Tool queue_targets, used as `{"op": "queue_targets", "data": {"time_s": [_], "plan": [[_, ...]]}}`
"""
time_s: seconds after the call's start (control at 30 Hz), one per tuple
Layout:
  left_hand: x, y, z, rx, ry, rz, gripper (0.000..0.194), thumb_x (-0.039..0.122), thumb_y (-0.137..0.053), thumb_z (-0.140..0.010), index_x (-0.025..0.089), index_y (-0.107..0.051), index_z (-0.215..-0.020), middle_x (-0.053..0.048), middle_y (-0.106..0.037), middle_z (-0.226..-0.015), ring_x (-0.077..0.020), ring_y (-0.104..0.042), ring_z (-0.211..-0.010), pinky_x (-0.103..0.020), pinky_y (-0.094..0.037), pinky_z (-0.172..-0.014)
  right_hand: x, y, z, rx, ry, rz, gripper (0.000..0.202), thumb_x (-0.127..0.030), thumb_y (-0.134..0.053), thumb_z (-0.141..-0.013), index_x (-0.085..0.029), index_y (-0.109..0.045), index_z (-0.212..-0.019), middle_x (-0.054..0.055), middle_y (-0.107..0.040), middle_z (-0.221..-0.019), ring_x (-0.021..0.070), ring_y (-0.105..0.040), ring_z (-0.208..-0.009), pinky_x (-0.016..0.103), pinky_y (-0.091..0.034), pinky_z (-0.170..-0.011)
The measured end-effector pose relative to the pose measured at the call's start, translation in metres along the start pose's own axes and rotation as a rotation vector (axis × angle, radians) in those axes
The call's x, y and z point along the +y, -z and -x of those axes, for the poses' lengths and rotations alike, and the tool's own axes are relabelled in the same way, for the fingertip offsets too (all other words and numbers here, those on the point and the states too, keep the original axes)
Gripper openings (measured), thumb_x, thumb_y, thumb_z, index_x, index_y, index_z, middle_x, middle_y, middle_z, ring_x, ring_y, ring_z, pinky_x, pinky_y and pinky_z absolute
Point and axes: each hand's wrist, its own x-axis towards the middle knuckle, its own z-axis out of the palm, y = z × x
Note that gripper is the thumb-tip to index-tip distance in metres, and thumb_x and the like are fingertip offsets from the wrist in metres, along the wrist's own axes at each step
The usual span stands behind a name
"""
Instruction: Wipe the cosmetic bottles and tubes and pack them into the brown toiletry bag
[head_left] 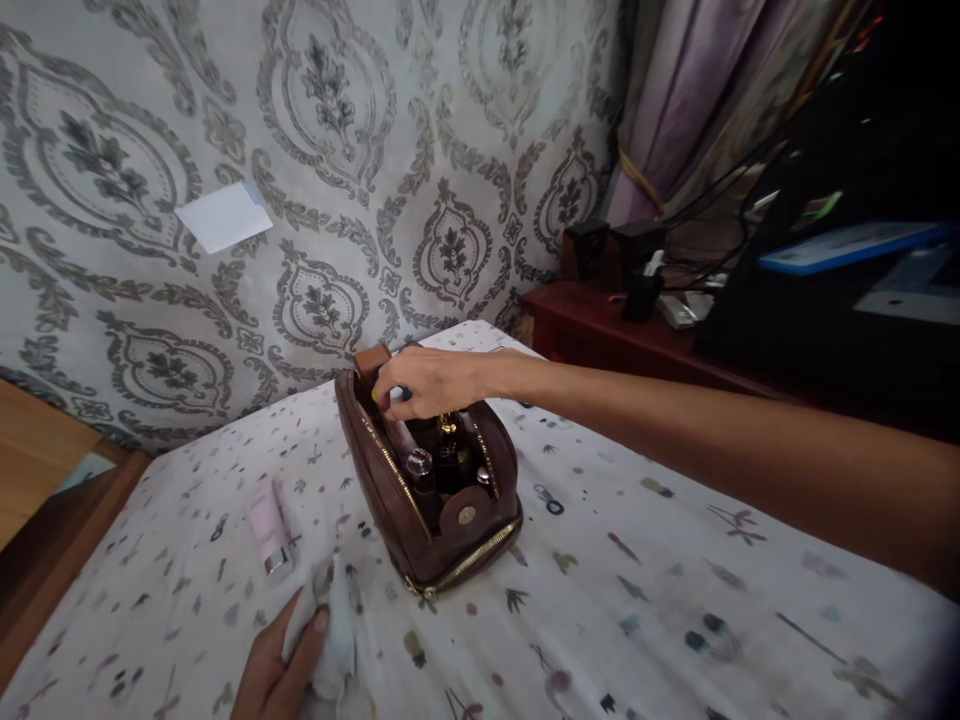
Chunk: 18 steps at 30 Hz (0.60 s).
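A brown toiletry bag (375, 510) stands on the patterned sheet with its gold zip pulled wide apart. My right hand (435, 382) reaches into its far end, fingers curled down around something with a bit of yellow and blue that I cannot make out. Inside the bag are a clear-capped bottle (418, 463), a dark bottle with gold trim (448, 455) and other items in shadow. In the lower foreground, my left hand (277, 665) is closed on a white cloth (334, 645). Just beyond that hand lies a pink tube (265, 520) with a silver cap.
A patterned wall (330, 200) with a white card (225, 217) on it rises behind the bed (600, 560). To the right stands a red-brown table (570, 310) with cables and small devices. Wooden furniture (45, 450) is at the left edge.
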Motion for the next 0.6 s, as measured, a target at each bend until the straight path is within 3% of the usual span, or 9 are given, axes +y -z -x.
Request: {"op": "queue_targets", "data": {"time_s": [0.1,0.33,0.5,0.6], "plan": [[0.003,-0.001,0.001,0.009,0.06,-0.017,0.053,0.058,-0.068,-0.082,0.019,-0.073,-0.119,-0.006,-0.078,-0.104,-0.0303,-0.071,-0.106,-0.038,-0.061,-0.088,0.0,0.002,0.003,0.03,-0.004,-0.035,0.022,-0.009,-0.064,-0.086,-0.011,-0.078,-0.103,0.008,-0.077,-0.103,0.0172,-0.065,-0.089,0.026,-0.043,-0.081],[0.018,-0.003,-0.002,-0.027,0.055,0.035,0.059,0.059,-0.07,-0.081,0.017,-0.073,-0.121,-0.01,-0.077,-0.112,-0.0313,-0.068,-0.114,-0.04,-0.056,-0.099,-0.004,0.01,0.012,0.012,-0.089,-0.061,0.025,-0.011,-0.063,-0.088,-0.011,-0.076,-0.109,0.008,-0.076,-0.105,0.0165,-0.064,-0.086,0.026,-0.043,-0.08],[0.025,-0.003,-0.002,-0.02,0.091,0.024,0.06,0.062,-0.067,-0.082,0.017,-0.073,-0.122,-0.009,-0.079,-0.108,-0.0327,-0.07,-0.11,-0.039,-0.059,-0.091,-0.014,0.009,-0.007,-0.155,-0.072,0.02,0.026,-0.015,-0.067,-0.085,-0.009,-0.074,-0.109,0.011,-0.074,-0.106,0.0201,-0.065,-0.093,0.026,-0.044,-0.075],[0.029,-0.003,-0.002,-0.07,0.095,0.025,0.062,0.063,-0.066,-0.082,0.016,-0.073,-0.122,-0.009,-0.079,-0.106,-0.0318,-0.072,-0.105,-0.04,-0.059,-0.092,-0.021,0.003,-0.024,-0.15,-0.134,0.117,0.023,-0.019,-0.065,-0.085,-0.009,-0.074,-0.104,0.013,-0.074,-0.101,0.0232,-0.065,-0.094,0.028,-0.045,-0.073]]}}
